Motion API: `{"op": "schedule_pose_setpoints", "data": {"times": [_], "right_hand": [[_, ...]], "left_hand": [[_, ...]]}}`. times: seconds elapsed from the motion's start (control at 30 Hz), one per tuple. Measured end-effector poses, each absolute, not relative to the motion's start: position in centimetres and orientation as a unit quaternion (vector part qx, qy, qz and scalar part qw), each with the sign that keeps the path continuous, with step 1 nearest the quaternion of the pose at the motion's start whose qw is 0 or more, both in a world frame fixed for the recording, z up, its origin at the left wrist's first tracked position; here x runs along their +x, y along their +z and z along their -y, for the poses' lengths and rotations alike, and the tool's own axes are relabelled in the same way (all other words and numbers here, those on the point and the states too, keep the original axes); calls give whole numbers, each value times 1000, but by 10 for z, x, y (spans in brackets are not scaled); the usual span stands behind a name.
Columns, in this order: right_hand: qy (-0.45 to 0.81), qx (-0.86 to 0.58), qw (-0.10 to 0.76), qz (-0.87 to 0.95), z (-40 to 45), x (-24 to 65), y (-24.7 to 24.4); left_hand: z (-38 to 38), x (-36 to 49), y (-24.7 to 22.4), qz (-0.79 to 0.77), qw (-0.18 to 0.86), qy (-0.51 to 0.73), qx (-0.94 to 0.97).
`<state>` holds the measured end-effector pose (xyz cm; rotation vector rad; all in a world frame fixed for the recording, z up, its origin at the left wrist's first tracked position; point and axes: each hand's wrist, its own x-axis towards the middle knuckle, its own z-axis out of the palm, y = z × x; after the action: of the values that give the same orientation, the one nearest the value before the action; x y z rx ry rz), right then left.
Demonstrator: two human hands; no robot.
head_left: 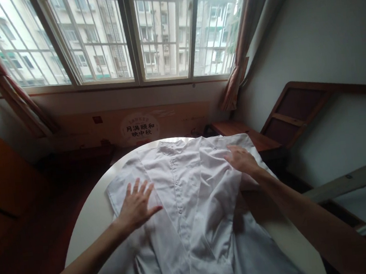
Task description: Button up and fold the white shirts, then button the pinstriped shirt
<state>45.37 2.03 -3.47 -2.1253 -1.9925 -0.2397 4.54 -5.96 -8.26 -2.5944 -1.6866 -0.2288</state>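
A white buttoned shirt (189, 197) lies spread on a round white table (87, 221), its collar toward the window and its button row running down the middle. My left hand (137, 205) rests flat with fingers spread on the left part of the shirt. On the upper right part, near the shoulder, my right hand (241, 158) touches the cloth with its fingers stretched out. Creases run through the fabric below and beside my right hand. The lower part of the shirt reaches the bottom edge of the view.
Beyond the table are a barred window (162, 34) and a printed panel (181, 119) under it. A wooden chair or frame (297, 107) and a low brown table (244, 132) stand at the right. An orange cabinet (4, 182) is at the left.
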Motion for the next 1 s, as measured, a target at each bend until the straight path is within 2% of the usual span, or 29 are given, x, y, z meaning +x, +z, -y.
{"op": "schedule_pose_setpoints", "data": {"times": [0.1,0.2,0.3,0.37,0.5,0.6,0.7,0.77,0.9,1.0], "right_hand": [[-8,-722,189,665,-38,461,-28],[58,-684,221,693,-39,477,-34],[105,-624,209,746,-23,493,-48],[93,-602,207,765,-13,500,-56],[70,-618,244,745,-5,509,-59],[48,-655,244,713,-11,504,-51],[-27,-681,213,700,-20,483,-43],[-69,-658,160,733,-26,463,-45],[-58,-606,9,793,-36,440,-66],[-20,-651,-26,759,-43,445,-81]], "left_hand": [[99,97,-77,252,-32,-89,-963],[135,132,-94,87,-47,-100,-990],[150,145,-110,77,-35,-136,-987],[152,146,-105,101,-49,-170,-979],[151,137,-66,115,-151,-240,-952],[150,129,-45,52,-230,-209,-949],[148,126,-46,18,-255,-132,-958],[146,127,-52,3,-255,-101,-962],[146,122,-65,11,-157,-81,-984],[153,118,-68,30,-89,-85,-992]]}}
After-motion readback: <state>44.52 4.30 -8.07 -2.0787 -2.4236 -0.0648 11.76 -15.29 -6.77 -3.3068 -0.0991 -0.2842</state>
